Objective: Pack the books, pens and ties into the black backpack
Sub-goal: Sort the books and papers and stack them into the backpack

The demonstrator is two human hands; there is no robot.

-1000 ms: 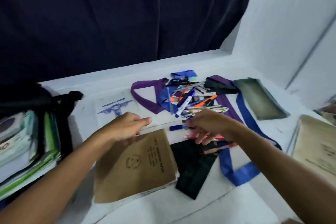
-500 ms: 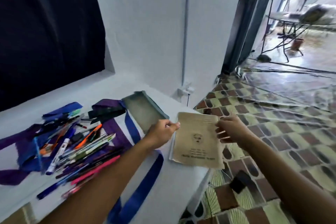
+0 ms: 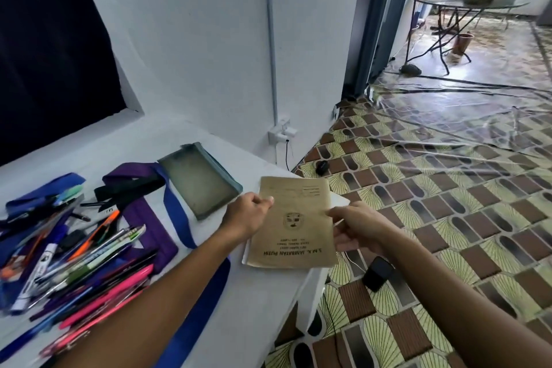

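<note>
A brown exercise book [image 3: 294, 221] lies on a thin stack at the right corner of the white table [image 3: 263, 287]. My left hand [image 3: 249, 213] pinches its left edge. My right hand [image 3: 357, 228] grips its right edge, fingers curled round it. A pile of pens [image 3: 86, 251] sits at the left with purple ties [image 3: 149, 227] and blue ties [image 3: 176, 218] spread under and beside it. The black backpack is out of view.
A grey-green pencil case [image 3: 198, 179] lies behind the book. The table's right edge drops to a patterned tile floor where a black phone [image 3: 378, 273] lies with a cable. A white wall stands behind, a doorway to its right.
My view swung right from the table's middle to its right corner. Both hands left the brown book near the backpack and now hold another brown book by its edges.
</note>
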